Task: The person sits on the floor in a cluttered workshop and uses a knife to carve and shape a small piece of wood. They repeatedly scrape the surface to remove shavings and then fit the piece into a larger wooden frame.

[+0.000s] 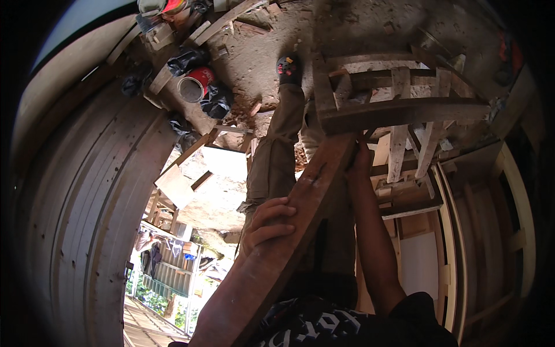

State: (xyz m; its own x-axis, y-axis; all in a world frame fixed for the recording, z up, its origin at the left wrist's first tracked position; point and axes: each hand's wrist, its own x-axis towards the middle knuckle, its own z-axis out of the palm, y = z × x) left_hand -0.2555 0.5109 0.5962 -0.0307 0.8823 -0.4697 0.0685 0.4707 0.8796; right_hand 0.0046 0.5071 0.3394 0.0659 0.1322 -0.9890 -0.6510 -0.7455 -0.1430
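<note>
A thick reddish-brown wooden beam (pixel 306 199) runs slantwise from beside my body up to the middle right. My left hand (pixel 269 222) is wrapped over its left edge, fingers lying across the upper face. My right hand (pixel 361 159) grips the opposite side close to the far end, its fingertips partly hidden by the wood. A dark crack or mark (pixel 315 176) shows on the face near that end. Just beyond the far end stands a rough wooden frame (pixel 404 110) with slats and crosspieces; I cannot tell whether the beam touches it.
Wide planks (pixel 98 202) line the left side. A red bucket (pixel 195 85) stands among black plastic bags (pixel 217 101) and wood scraps on the dirt floor at the far left. My shoe (pixel 287 68) is ahead. More wooden frames (pixel 451 243) are at the right.
</note>
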